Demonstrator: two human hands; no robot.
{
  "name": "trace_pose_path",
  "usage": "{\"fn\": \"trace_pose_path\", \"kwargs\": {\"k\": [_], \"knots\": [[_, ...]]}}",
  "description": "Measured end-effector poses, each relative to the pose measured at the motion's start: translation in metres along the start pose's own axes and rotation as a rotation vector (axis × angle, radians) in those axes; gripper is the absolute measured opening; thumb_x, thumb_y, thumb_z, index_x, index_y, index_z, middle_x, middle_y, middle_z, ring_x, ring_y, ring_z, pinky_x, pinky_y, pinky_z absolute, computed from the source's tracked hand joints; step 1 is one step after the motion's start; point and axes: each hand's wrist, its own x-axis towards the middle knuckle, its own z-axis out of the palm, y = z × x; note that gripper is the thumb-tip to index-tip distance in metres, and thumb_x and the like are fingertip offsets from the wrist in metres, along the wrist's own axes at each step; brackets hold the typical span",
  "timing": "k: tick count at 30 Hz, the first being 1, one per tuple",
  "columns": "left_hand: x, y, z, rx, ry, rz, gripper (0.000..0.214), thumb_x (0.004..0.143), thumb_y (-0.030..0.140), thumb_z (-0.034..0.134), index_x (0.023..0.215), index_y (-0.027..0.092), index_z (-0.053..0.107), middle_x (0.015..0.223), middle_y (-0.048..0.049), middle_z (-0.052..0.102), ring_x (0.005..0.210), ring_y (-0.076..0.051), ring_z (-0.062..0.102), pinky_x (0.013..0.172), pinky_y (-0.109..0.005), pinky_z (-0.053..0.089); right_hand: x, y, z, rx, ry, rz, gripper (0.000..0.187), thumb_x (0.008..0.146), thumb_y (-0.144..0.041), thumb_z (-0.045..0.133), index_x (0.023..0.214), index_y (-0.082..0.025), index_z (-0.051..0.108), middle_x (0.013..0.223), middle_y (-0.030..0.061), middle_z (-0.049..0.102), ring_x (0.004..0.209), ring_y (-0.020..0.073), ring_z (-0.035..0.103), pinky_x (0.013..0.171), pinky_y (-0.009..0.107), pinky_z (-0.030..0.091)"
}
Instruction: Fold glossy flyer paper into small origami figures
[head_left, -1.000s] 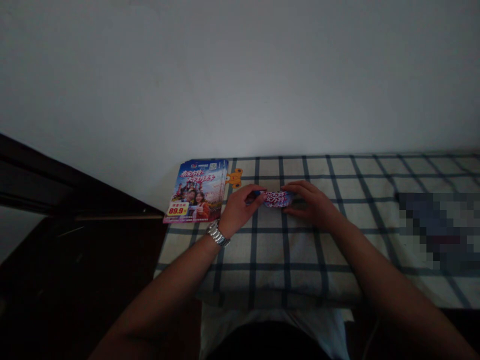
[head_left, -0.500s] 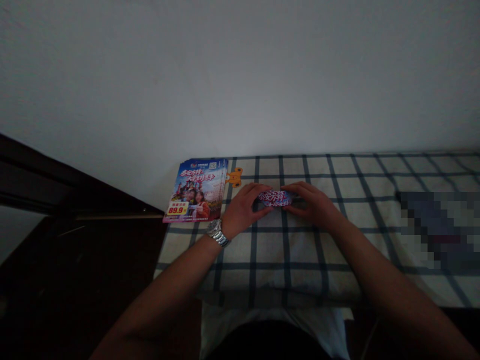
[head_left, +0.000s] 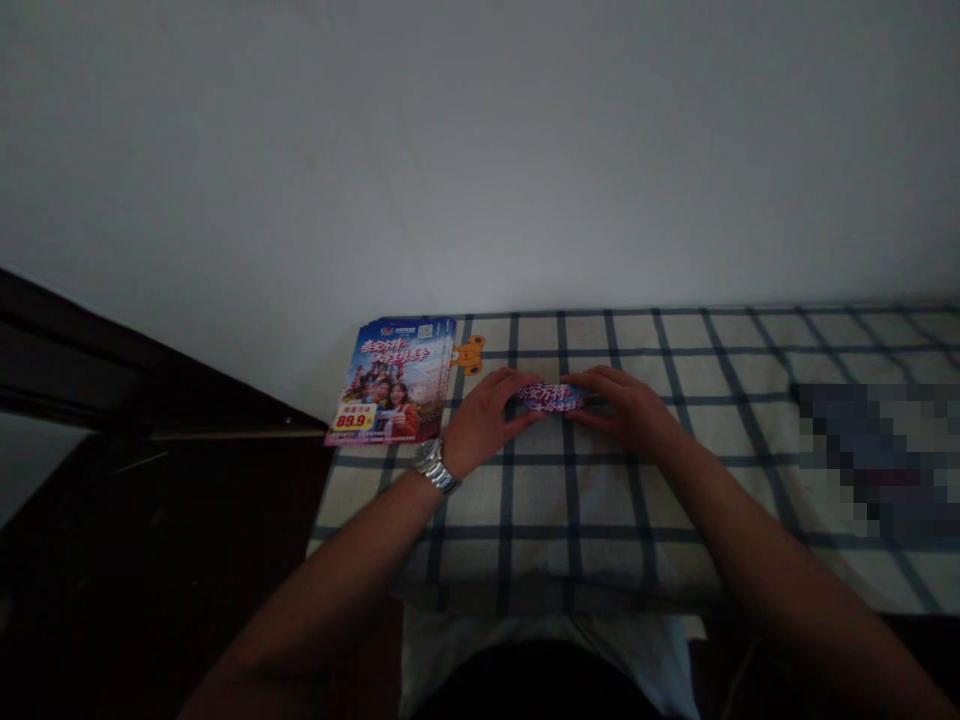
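Folded flyer (head_left: 550, 397) with pink Chinese lettering is held on the cloth between the left hand (head_left: 484, 422) and right hand (head_left: 622, 412), both clamped on its ends. Just beside the left hand lies a leaflet stack (head_left: 390, 380), its yellow price tag (head_left: 355, 420) reading 89.9.
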Motion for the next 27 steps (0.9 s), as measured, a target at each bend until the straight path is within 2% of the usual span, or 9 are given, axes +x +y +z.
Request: {"fn": "trace_pose_path", "kwargs": {"k": [12, 19, 27], "knots": [[-0.0006, -0.0008, 0.0000, 0.013, -0.018, -0.007, 0.037, 0.095, 0.036, 0.069, 0.128, 0.024, 0.059, 0.121, -0.0047, 0.066, 0.114, -0.022, 0.063, 0.102, -0.040, 0.052, 0.0000, -0.0020, -0.0009, 0.002, 0.010, -0.006, 0.038, 0.095, -0.035, 0.068, 0.132, -0.028, 0.064, 0.108, 0.0075, 0.070, 0.098, 0.0250, 0.069, 0.087, 0.041, 0.060], [-0.0010, 0.0000, 0.0013, 0.009, -0.007, 0.011, 0.037, 0.094, 0.034, 0.070, 0.128, 0.024, 0.058, 0.120, -0.0042, 0.067, 0.114, -0.022, 0.064, 0.102, -0.040, 0.053, -0.0002, -0.0009, 0.0045, 0.009, 0.025, -0.015, 0.052, 0.089, -0.034, 0.075, 0.138, -0.030, 0.058, 0.123, 0.0098, 0.067, 0.113, 0.0290, 0.066, 0.097, 0.048, 0.057], [-0.0015, -0.0001, 0.0041, 0.008, -0.037, 0.020, 0.039, 0.091, 0.037, 0.073, 0.126, 0.024, 0.060, 0.121, -0.0056, 0.066, 0.116, -0.023, 0.062, 0.103, -0.041, 0.052, 0.0015, -0.0053, 0.0068, -0.026, -0.042, -0.023, 0.037, 0.093, -0.034, 0.070, 0.129, -0.027, 0.062, 0.111, 0.0085, 0.072, 0.103, 0.0276, 0.068, 0.088, 0.045, 0.057]]}}
